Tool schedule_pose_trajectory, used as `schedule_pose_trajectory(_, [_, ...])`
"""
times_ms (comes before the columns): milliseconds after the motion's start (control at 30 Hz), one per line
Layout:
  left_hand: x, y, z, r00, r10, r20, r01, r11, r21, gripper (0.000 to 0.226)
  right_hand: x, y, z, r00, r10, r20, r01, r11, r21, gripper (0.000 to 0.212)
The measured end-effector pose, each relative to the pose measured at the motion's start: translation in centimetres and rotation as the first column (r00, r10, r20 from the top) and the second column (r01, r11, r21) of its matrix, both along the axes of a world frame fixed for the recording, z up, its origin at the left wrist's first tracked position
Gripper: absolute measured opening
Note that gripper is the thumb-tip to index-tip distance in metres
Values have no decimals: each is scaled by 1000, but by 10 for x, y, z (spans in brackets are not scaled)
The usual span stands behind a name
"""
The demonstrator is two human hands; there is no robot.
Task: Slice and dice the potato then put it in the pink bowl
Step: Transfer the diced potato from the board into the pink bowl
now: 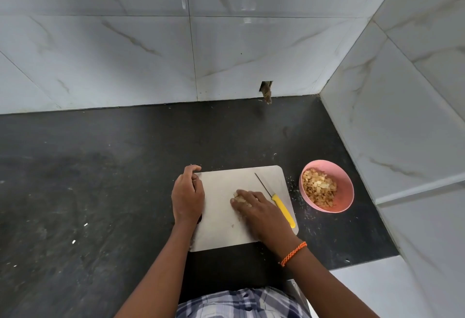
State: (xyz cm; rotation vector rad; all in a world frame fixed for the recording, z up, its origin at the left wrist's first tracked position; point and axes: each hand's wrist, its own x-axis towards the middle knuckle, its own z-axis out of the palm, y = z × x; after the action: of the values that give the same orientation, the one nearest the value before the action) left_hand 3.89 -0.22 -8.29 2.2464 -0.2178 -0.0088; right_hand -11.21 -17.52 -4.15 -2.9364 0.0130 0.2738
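Observation:
A grey cutting board (226, 232) lies on the dark counter. My left hand (187, 195) holds the board's left edge, with fingers curled at its far left corner. My right hand (256, 210) lies flat on the middle of the board, its fingers over a small heap of diced potato (236, 194) that is mostly hidden beneath them. A knife with a yellow handle (283, 210) lies on the board just right of my right hand, blade pointing away. The pink bowl (346, 186) stands right of the board, apart from it, and holds several diced potato pieces (319, 189).
The black counter (100, 179) stretches out to the left and behind the board. Tiled walls close off the back and the right side, close beside the bowl. Small scraps are scattered around the board. A hole in the back wall (266, 91) sits above the counter.

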Motion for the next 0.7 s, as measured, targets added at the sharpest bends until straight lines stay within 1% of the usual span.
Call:
schedule_pose_trajectory(133, [0,-1,0,1000,-2,1,2,1000,2,30,-8,4,-6,997,-34,67,37,999,-33,61])
schedule_pose_trajectory(400, [0,0,-1,1000,-7,1,7,1000,5,31,5,9,-13,991,-76,109,84,994,-73,37])
schedule_pose_trajectory(533, [0,0,0,1000,-5,-1,5,1000,4,31,16,12,-13,985,-109,135,118,991,-59,34])
schedule_pose_trajectory(600, [0,0,-1,1000,-2,-2,2,1000,4,31,21,12,-11,977,-154,151,158,987,-16,30])
schedule_pose_trajectory(667, [-1,0,-1,1000,-7,-5,7,1000,7,31,26,10,-6,955,-248,163,237,968,87,17])
schedule_pose_trajectory(700, [-1,0,0,1000,-11,-4,11,1000,11,31,28,7,-3,933,-322,163,296,941,164,12])
